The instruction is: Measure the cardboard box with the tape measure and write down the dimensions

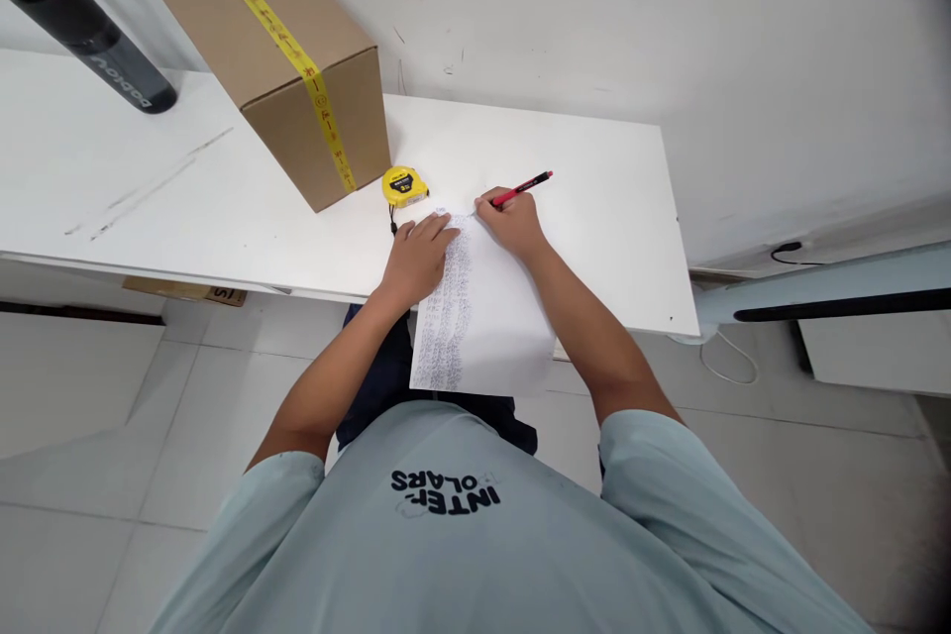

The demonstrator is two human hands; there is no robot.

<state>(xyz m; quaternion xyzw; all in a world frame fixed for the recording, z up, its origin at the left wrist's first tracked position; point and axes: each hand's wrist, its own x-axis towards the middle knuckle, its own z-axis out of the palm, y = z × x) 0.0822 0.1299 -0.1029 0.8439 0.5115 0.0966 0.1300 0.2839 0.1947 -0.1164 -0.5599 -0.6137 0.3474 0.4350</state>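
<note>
A red and black pen (pixel 524 188) is pinched in my right hand (pixel 516 223), its tip down near the top of a white sheet of paper (pixel 505 327). Columns of small blue handwriting fill the sheet's left part, while its right part is blank. My left hand (pixel 418 260) lies flat on the sheet's upper left, fingers stretched out and holding nothing. Just beyond those fingers sits a yellow tape measure (pixel 405 186) with a black strap. The lower part of the paper hangs over the table's front edge.
A brown cardboard box (pixel 312 99) with yellow tape stands on the white table (pixel 609 218), behind and left of the tape measure. Farther left is a dark cylinder (pixel 111 50) with lettering. A wall (pixel 535 20) rises behind the table. A light-blue bar (pixel 832 287) lies off its right end.
</note>
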